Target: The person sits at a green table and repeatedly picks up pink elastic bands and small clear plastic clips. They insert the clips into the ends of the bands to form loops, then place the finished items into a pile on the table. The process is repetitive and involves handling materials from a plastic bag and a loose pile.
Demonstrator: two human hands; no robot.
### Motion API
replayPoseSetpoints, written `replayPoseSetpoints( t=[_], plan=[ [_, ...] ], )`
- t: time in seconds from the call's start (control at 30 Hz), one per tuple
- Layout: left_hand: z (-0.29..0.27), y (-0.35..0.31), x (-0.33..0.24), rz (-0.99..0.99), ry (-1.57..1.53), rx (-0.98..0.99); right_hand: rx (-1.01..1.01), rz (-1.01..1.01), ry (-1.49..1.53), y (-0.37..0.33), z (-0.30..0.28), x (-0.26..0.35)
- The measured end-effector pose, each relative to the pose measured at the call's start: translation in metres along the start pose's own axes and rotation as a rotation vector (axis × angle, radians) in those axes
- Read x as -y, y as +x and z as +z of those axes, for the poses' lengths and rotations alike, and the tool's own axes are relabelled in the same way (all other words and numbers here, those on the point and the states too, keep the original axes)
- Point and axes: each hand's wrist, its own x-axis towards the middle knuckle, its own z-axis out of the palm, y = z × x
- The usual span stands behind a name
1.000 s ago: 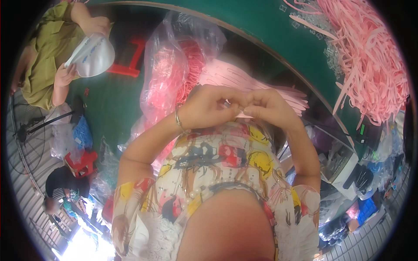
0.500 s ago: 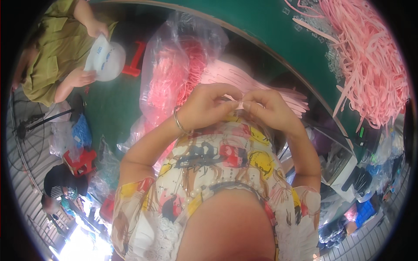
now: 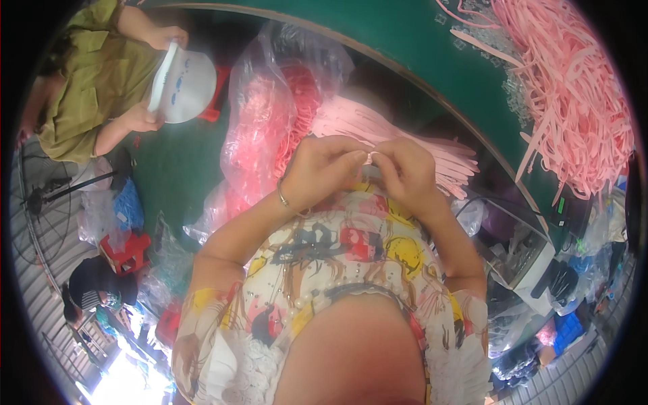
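As compared with half a second back, record left hand [image 3: 324, 172] and right hand [image 3: 410, 174] with wrists shifted inward, nearer each other, and right hand turned more upright. Find both hands pinching one small pale-pink piece [image 3: 370, 159] between thumbs and fingertips, just off centre toward 1 o'clock, in front of floral garment [image 3: 324, 239]. Cannot tell shape of piece: too small and mostly covered. Judge change to mean a closer two-handed hold, hence fine fingertip work in hand. Note bundle of pink strips [image 3: 361, 119] at 1 o'clock, just beyond fingers; cannot tell whether touching knuckles. Log clear plastic bag [image 3: 233, 125] with pink strands [image 3: 260, 115] at 11 o'clock and, on green table [image 3: 432, 54] at 2 o'clock, tangled pink pile [image 3: 567, 94] beside scattered clear pieces [image 3: 516, 101]. Record also white cap [image 3: 191, 88] at 10 o'clock, held in co-worker's hands [image 3: 144, 117], shifted toward 11 o'clock; judge as separate from work at fingertips.
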Motion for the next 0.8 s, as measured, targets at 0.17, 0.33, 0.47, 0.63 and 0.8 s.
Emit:
replayPoseSetpoints(
  t=[0.17,0.33,0.47,0.63,0.8],
  plan=[
    [-0.002,0.002,-0.003,-0.046,-0.011,0.030,0.010,-0.035,0.006,0.001,-0.008,0.010],
    [-0.004,-0.003,-0.016,-0.076,0.284,0.109,0.032,-0.096,0.020,0.002,-0.007,0.013],
    [-0.006,-0.006,-0.008,0.254,0.528,0.064,0.041,-0.102,0.003,0.001,-0.008,0.014],
    [-0.009,-0.004,-0.005,0.685,0.960,-0.100,0.128,0.104,0.090,0.005,-0.007,0.014],
    [-0.006,-0.001,-0.002,0.744,1.038,-0.186,0.335,0.448,0.397,0.010,-0.013,0.011]
  ],
)
